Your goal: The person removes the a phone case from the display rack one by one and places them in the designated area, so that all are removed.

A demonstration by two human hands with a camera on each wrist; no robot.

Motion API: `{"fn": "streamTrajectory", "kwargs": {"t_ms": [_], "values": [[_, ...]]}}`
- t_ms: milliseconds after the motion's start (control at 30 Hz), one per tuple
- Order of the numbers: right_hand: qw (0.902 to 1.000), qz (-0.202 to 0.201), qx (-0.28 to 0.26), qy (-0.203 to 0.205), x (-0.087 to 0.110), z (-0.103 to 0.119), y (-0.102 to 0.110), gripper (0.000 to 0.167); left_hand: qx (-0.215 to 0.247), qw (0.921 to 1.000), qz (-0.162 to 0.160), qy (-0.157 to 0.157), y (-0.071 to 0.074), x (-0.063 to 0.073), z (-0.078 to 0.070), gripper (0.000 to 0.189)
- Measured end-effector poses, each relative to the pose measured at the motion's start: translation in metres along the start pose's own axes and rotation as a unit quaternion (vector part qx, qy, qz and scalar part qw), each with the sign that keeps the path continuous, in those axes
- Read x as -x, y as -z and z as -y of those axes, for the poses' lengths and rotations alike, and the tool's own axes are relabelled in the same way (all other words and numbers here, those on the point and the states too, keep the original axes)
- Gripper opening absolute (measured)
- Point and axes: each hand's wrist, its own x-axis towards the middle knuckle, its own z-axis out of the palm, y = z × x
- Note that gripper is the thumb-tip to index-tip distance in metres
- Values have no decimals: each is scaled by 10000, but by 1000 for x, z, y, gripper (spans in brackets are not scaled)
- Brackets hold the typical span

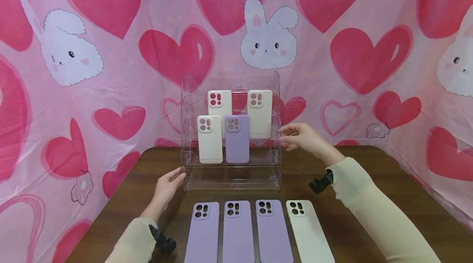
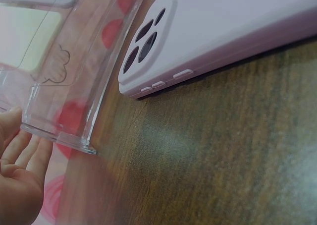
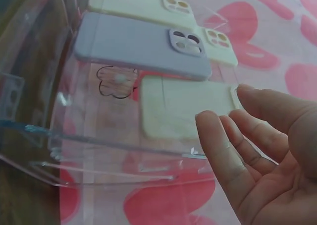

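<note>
A clear tiered display rack (image 1: 255,183) stands on the table. Two white phone cases lean on its upper part, one at left (image 1: 226,107) and one at right (image 1: 260,117). Lower and in front are another white case (image 1: 210,144) and a purple case (image 1: 237,144). My left hand (image 1: 165,189) pinches the rack's lower left side edge, thumb in front and fingers behind in the left wrist view. Beside the rack's right side, my right hand (image 1: 304,137) holds nothing, its fingers loosely bent; in the right wrist view the fingertips overlap a white case (image 3: 183,106).
In front of the rack lie three purple cases, at left (image 1: 202,234), middle (image 1: 238,234) and right (image 1: 273,234), then a white case (image 1: 312,234). They rest on a dark wood table (image 1: 125,197). A pink heart-and-rabbit cloth (image 1: 314,53) hangs behind.
</note>
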Motion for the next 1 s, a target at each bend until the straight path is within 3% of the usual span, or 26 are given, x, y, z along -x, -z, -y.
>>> {"fn": "streamTrajectory", "kwargs": {"t_ms": [367,1000], "values": [[9993,-213,26,316,-30,29,-16,42,-24,10000,-43,-10,0,0,0,41],[9992,-401,-1,3,-71,42,-47,48,50,10000,-75,-31,-1,0,3,44]]}}
